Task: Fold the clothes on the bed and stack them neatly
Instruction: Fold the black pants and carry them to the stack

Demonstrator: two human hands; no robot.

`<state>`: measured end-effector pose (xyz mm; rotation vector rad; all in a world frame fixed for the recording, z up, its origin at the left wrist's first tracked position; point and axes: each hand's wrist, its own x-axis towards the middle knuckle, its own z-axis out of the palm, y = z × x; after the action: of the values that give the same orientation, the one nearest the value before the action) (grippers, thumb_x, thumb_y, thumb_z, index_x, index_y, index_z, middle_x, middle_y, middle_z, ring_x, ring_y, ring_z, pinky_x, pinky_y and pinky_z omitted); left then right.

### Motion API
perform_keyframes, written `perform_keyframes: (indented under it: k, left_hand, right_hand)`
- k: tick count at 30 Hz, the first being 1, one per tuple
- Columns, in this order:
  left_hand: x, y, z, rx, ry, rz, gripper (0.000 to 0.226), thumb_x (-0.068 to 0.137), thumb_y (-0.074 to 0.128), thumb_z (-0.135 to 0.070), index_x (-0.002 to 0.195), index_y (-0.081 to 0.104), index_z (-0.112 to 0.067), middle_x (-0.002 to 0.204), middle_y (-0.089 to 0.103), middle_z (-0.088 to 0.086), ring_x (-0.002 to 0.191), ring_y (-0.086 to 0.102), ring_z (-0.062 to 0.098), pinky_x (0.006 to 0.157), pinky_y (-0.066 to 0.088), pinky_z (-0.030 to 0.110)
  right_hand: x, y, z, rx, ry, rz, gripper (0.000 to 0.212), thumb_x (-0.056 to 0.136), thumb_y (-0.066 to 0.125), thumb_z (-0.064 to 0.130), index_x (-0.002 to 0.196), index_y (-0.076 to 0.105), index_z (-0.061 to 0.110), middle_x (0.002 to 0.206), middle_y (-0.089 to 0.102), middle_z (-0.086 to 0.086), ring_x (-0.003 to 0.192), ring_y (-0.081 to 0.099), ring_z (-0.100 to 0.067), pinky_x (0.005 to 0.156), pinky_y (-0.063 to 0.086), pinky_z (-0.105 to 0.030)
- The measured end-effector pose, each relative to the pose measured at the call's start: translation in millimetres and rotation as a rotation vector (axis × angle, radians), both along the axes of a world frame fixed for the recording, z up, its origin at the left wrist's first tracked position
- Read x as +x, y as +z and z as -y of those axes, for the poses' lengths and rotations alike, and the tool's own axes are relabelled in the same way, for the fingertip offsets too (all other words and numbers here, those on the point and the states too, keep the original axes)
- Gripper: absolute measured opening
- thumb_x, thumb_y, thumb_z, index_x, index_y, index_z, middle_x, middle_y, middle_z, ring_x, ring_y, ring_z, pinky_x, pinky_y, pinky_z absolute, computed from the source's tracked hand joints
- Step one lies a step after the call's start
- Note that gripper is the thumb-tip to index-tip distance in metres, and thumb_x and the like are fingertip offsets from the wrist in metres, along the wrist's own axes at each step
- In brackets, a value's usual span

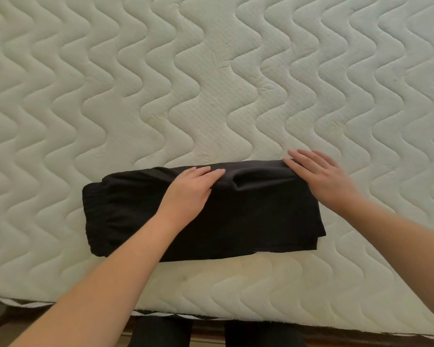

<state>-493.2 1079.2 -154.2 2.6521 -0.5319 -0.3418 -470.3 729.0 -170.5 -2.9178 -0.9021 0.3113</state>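
Observation:
A black garment (256,221) lies folded into a long flat rectangle near the front edge of the bed, its ribbed elastic end at the left. My left hand (191,191) rests flat on its upper middle, fingers straight and pointing right. My right hand (321,176) presses flat on the garment's far right corner, with its fingertips reaching onto the mattress. Neither hand grips the cloth.
The bare quilted white mattress (211,83) with a wavy stitch pattern fills the view. Its front edge (211,316) runs along the bottom, with dark floor and my dark-clothed legs (161,334) below it.

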Motion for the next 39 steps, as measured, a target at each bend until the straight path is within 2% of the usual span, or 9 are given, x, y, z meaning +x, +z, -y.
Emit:
perform_keyframes:
  k: [4,9,13,16,19,22,26,30,39]
  left_hand:
    - [-37.0,-16.9,-4.1,0.122,-0.087,0.058,0.056,0.092,0.06,-0.009,0.146,0.046,-0.022,0.149,0.048,0.005,0.139,0.043,0.024,0.118,0.03,0.044]
    - [-66.1,-30.3,0.0,0.302,-0.099,-0.149,0.06,0.098,0.036,-0.038,0.156,0.022,-0.029,0.164,0.017,0.006,0.151,0.014,0.023,0.123,0.012,0.046]
    - [-60.6,-26.1,9.5,0.166,-0.07,-0.044,0.045,0.096,0.042,-0.033,0.135,0.06,-0.022,0.144,0.052,0.009,0.135,0.046,0.028,0.112,0.035,0.045]
    - [-44.3,-27.9,17.5,0.013,-0.065,0.122,0.029,0.096,0.051,-0.026,0.113,0.071,-0.014,0.115,0.067,0.006,0.106,0.063,0.023,0.096,0.046,0.039]
    - [-28.2,-36.1,35.9,0.038,0.013,0.113,0.038,0.098,0.053,-0.025,0.132,0.059,-0.011,0.132,0.06,0.008,0.124,0.055,0.026,0.109,0.039,0.04]
    - [-26.1,-51.0,53.4,0.182,0.077,0.025,0.06,0.102,0.037,-0.033,0.155,0.025,-0.007,0.161,0.025,0.009,0.149,0.022,0.024,0.122,0.018,0.043]
    - [-37.4,-79.5,59.5,0.342,0.174,-0.01,0.065,0.103,0.014,-0.042,0.156,-0.005,-0.01,0.164,-0.009,0.007,0.152,-0.005,0.02,0.124,0.002,0.042]
    - [-38.7,-95.8,61.3,0.355,0.171,0.034,0.07,0.101,0.018,-0.047,0.157,0.0,-0.01,0.165,-0.002,0.01,0.153,0.002,0.024,0.124,0.007,0.045]
    - [-32.7,-83.6,62.9,0.384,0.134,-0.06,0.07,0.102,0.018,-0.049,0.157,-0.005,-0.012,0.165,-0.002,0.012,0.152,0.001,0.027,0.123,0.002,0.047]
  right_hand:
    - [-28.3,-6.4,2.6,-0.09,0.006,-0.036,0.08,0.078,0.054,-0.009,0.152,0.032,0.013,0.16,0.027,-0.01,0.147,0.024,-0.03,0.12,0.017,-0.044]
    - [-63.1,-19.7,-4.9,-0.23,-0.127,-0.093,0.074,0.091,0.049,0.003,0.156,0.015,0.014,0.164,0.012,-0.008,0.151,0.009,-0.024,0.123,0.003,-0.041]
    - [-75.8,-15.6,-20.3,-0.306,-0.448,-0.137,0.065,0.096,0.031,0.013,0.157,0.008,0.009,0.165,-0.002,-0.01,0.152,-0.005,-0.024,0.122,-0.009,-0.039]
    - [-72.9,-6.5,-45.4,-0.157,-0.622,-0.093,0.063,0.094,0.032,0.015,0.155,0.018,0.007,0.164,0.01,-0.012,0.152,0.005,-0.024,0.123,-0.003,-0.039]
    - [-60.9,-4.6,-84.6,0.015,-0.625,-0.083,0.06,0.097,0.029,0.023,0.155,0.02,0.01,0.163,0.017,-0.01,0.151,0.008,-0.02,0.123,0.0,-0.037]
    - [-47.1,-16.9,-127.0,0.091,-0.561,-0.066,0.059,0.101,0.027,0.027,0.156,0.013,0.01,0.164,0.012,-0.008,0.152,0.006,-0.019,0.123,-0.001,-0.034]
    - [-44.6,-50.0,-136.2,-0.024,-0.378,-0.102,0.06,0.104,0.022,0.038,0.157,0.008,0.013,0.165,0.006,-0.005,0.152,0.001,-0.016,0.123,0.0,-0.035]
    - [-49.4,-70.6,-86.7,-0.099,-0.335,-0.098,0.066,0.101,0.026,0.05,0.157,0.012,0.018,0.165,0.008,-0.002,0.152,0.003,-0.014,0.123,0.001,-0.036]
    - [-57.4,-49.0,-14.5,-0.08,-0.738,-0.251,0.068,0.1,0.012,0.06,0.156,-0.01,0.027,0.163,-0.014,0.008,0.15,-0.015,-0.011,0.121,-0.011,-0.038]
